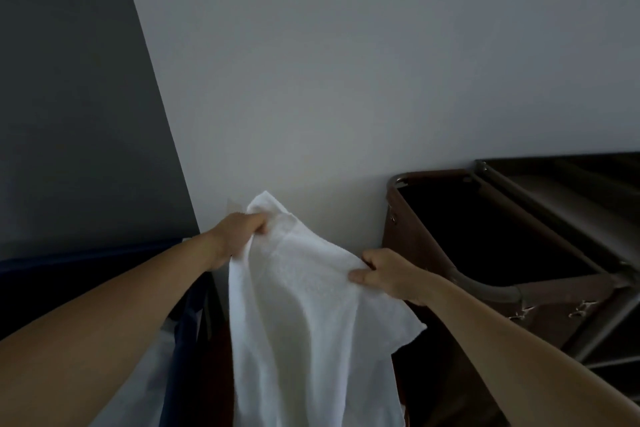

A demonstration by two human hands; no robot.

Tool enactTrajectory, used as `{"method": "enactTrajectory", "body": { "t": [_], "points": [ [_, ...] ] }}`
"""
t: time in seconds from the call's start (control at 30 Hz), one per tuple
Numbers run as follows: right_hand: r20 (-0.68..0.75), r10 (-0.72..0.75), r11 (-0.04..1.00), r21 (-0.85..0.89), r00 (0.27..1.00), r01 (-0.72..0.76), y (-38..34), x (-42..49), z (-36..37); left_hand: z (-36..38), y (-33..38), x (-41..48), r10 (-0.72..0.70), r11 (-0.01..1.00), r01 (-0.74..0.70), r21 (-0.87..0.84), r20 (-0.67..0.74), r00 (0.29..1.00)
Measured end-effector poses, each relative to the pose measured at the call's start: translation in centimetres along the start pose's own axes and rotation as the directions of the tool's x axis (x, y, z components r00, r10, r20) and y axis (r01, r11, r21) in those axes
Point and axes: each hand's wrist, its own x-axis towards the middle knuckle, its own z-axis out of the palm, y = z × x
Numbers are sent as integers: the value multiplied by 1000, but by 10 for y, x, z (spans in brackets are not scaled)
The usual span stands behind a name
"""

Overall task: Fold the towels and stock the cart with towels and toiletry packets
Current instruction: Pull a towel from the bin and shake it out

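Towel (pixel 304 305) hanging in air before wall, beside brown cart (pixel 450 253). Your left hand (pixel 235 236) and right hand (pixel 388 274) pinching its top edge. Keep both corners level, pulling taut before folding.

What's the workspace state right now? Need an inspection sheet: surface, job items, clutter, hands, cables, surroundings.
Surface: no table or worktop in view.
Job's things: white towel held up, hanging unfolded; cart at right with a brown bag, its inside too dark to read; no toiletry packets seen.
Clutter: dark blue fabric at lower left, beside the towel.
Hands: left hand grips the towel's top edge; right hand pinches its right edge, lower down.
Cables: nothing seen.
Surroundings: pale wall ahead, dark grey panel at left; dim light.
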Motion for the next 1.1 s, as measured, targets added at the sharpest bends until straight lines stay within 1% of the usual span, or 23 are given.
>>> {"method": "enactTrajectory", "body": {
  "t": [0.03,0.07,0.1,0.13,0.17,0.2,0.27,0.3,0.33,0.4,0.43,0.5,0.53,0.6,0.67,0.73,0.8,0.87,0.93,1.03,1.1],
  "points": [
    [-44,-37,999,-28,998,36,-4,1,3,-5,-1,-2,-32,992,23,124,69,997],
    [-86,-81,996,-46,993,78,-8,2,5,-11,0,-4,-94,971,54,233,165,982],
    [-119,-131,991,-56,984,125,-13,3,7,-15,1,-6,-157,949,69,309,268,951],
    [-140,-176,984,-59,975,169,-18,5,9,-16,4,-8,-188,941,64,332,357,915],
    [-147,-213,977,-55,966,207,-23,6,10,-14,9,-9,-175,952,46,304,413,894],
    [-147,-240,971,-47,960,235,-28,8,12,-8,15,-10,-130,972,31,233,425,896],
    [-139,-268,964,-31,953,266,-34,12,16,8,22,-9,-41,994,3,107,353,935],
    [-137,-274,962,-22,952,274,-37,14,18,17,24,-9,-25,993,-18,118,353,935],
    [-138,-279,960,-6,950,281,-39,15,19,24,25,-9,-29,987,-38,158,402,915],
    [-140,-283,957,32,949,290,-39,17,19,34,20,-9,-95,961,-61,271,525,846],
    [-135,-285,955,42,949,292,-38,17,19,38,18,-9,-117,941,-80,329,538,835],
    [-103,-276,958,58,956,282,-33,15,17,43,18,-8,-90,906,-140,399,505,858],
    [-85,-259,963,61,962,264,-28,14,16,44,19,-7,-56,905,-158,395,478,877],
    [-55,-203,977,49,978,206,-17,11,13,42,23,-3,39,926,-191,326,420,906],
    [-2,-142,989,36,990,142,-3,7,11,36,29,-1,153,943,-239,233,334,930],
    [64,-96,994,51,993,93,8,4,15,29,36,-2,233,954,-275,117,287,929],
    [81,-68,994,94,994,60,12,2,21,26,42,-4,246,964,-264,13,322,914],
    [45,-12,996,91,999,8,12,6,25,28,44,-6,250,966,-258,-23,351,903],
    [27,23,997,70,999,-25,15,11,27,30,46,-7,276,960,-274,-50,310,910],
    [21,39,996,75,999,-41,23,15,25,25,47,-8,300,953,-280,-117,222,928],
    [-26,38,998,44,999,-37,26,15,18,17,44,-10,262,963,-237,-128,241,935]
  ]
}}
